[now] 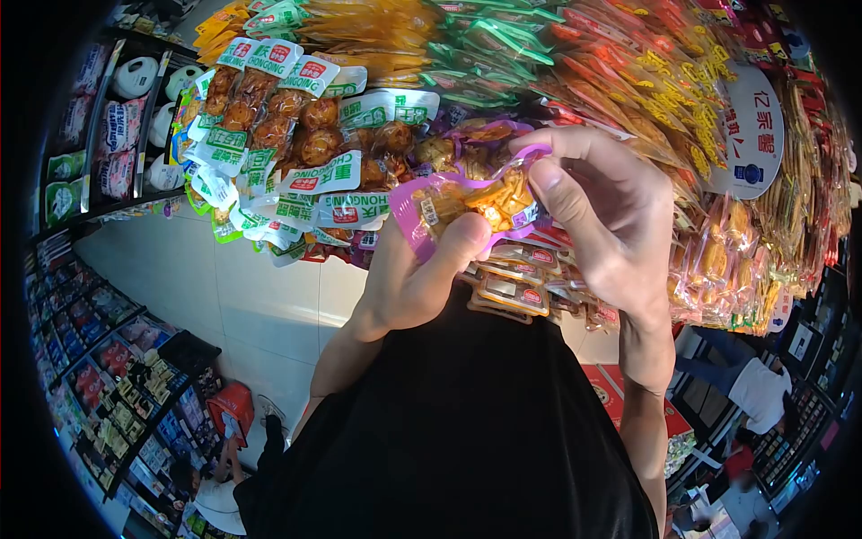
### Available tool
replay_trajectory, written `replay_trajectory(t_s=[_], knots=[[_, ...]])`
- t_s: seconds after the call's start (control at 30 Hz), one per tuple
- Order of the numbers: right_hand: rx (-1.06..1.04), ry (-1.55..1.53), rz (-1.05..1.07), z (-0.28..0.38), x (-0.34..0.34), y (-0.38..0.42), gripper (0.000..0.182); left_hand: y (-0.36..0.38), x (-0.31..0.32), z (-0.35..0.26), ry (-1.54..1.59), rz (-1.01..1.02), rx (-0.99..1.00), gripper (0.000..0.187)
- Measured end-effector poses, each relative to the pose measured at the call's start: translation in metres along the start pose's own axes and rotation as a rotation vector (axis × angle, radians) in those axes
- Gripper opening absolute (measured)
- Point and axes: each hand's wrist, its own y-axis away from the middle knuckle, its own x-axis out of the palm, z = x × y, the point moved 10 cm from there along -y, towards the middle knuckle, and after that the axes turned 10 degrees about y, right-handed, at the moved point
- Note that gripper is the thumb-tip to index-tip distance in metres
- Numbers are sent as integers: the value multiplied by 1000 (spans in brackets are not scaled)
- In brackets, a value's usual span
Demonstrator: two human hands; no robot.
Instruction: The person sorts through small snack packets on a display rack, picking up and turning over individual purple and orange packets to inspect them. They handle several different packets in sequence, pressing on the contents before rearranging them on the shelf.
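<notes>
A small clear packet with a purple border point(507, 202) and brown-orange food inside is held up in front of the stacked snack packs. My left hand point(422, 274) pinches its lower left part, the thumb lying across the front. At the packet's upper right corner, my right hand point(597, 202) grips the purple edge between thumb and fingers. Just behind the packet lie more purple packs point(480, 135), partly hidden by it. White and green packs of round brown food point(319, 135) are piled to the left.
Green packs point(494, 45) and red-yellow packs point(646, 72) fill the display's far side. An oval sign point(756, 130) stands at right. Shelves point(135, 386) line the left. One person point(215, 503) is at lower left with a red basket point(232, 409); another point(759, 395) is at right.
</notes>
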Motion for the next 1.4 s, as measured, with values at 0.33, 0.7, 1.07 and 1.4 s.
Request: replay_trajectory(t_s=[0.33, 0.7, 1.07, 1.4], knots=[[-143, -46, -79, 13, 1, 2, 17, 6, -3, -18, -11, -89, 155, 28], [-204, 199, 253, 13, 20, 5, 39, 9, -1, -13, 87, -29, 116, 22], [-315, 178, 495, 32, 26, 12, 33, 4, 21, -9, 62, 316, 295, 17], [-316, 290, 442, 29, 21, 12, 35, 8, 4, -29, -114, 23, 295, 30]])
